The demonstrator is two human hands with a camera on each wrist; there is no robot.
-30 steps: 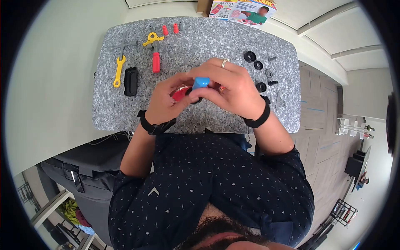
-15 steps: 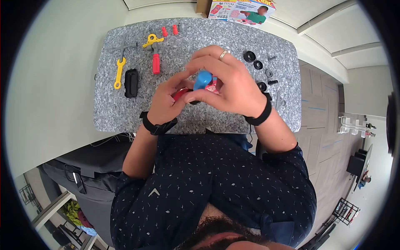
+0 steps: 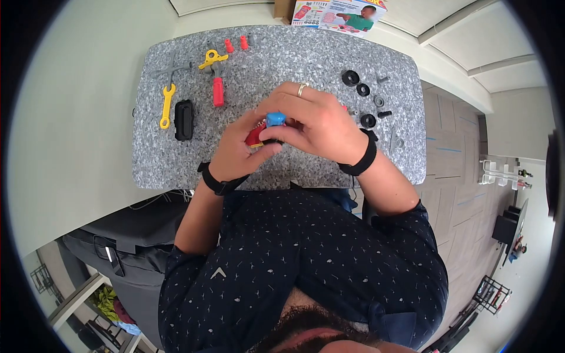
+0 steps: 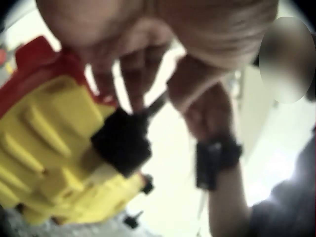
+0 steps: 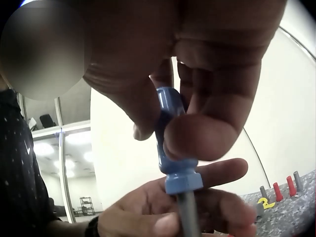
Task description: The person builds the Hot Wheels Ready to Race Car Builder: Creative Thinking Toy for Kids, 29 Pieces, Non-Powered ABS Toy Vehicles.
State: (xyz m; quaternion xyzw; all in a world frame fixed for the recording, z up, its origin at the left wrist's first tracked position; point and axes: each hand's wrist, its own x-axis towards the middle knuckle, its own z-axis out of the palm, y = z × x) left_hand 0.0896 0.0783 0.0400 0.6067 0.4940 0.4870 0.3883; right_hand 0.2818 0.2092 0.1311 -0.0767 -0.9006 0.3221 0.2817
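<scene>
A blue toy screwdriver (image 3: 275,119) is gripped by its handle in my right hand (image 3: 325,125); thumb and fingertips pinch it in the right wrist view, its grey shaft (image 5: 187,212) pointing down. My left hand (image 3: 234,146) holds a red and yellow toy car body (image 3: 254,135), largely hidden behind the fingers in the head view. From the left wrist, the car's ribbed yellow underside (image 4: 54,143) shows, with a black part (image 4: 123,143) at its edge. The screwdriver's tip is hidden behind the left fingers.
On the speckled table (image 3: 294,53), left, lie a yellow wrench (image 3: 167,106), a black tray-like part (image 3: 184,120), a red-handled tool (image 3: 218,91) and red pegs (image 3: 229,45). Right are several black wheels (image 3: 351,77) and a black bolt (image 3: 384,114). A printed box (image 3: 341,15) stands behind.
My right hand has shifted left and rolled with the screwdriver, whose handle end moved left too. The left thumb now lies farther from the right thumb; the left hand still holds the car.
</scene>
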